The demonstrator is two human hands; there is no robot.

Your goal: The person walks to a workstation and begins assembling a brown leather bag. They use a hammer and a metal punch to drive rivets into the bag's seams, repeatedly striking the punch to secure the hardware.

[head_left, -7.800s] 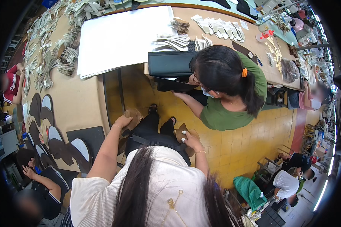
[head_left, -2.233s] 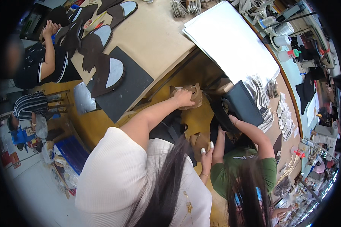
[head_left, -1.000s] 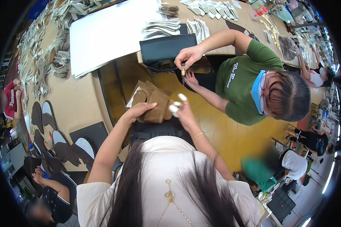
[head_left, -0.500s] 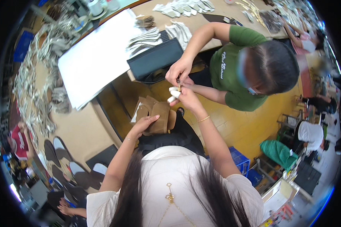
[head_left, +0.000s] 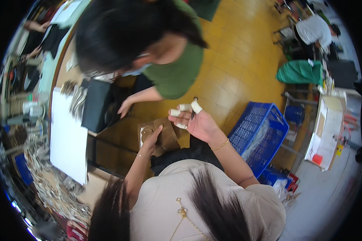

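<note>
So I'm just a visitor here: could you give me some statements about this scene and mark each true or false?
1. The left hand holds brown pieces. True.
2. The right hand has no finger coverings. False: white covers sit on several of its fingers.
3. The nearest co-worker wears a green shirt. True.
4. The basket on the person's right is red. False: the basket is blue.
5. The big white sheets lie on the floor. False: they lie on the table at left.

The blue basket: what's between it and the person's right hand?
In the head view, just the yellow tiled floor shows between the right hand and the blue basket.
</note>
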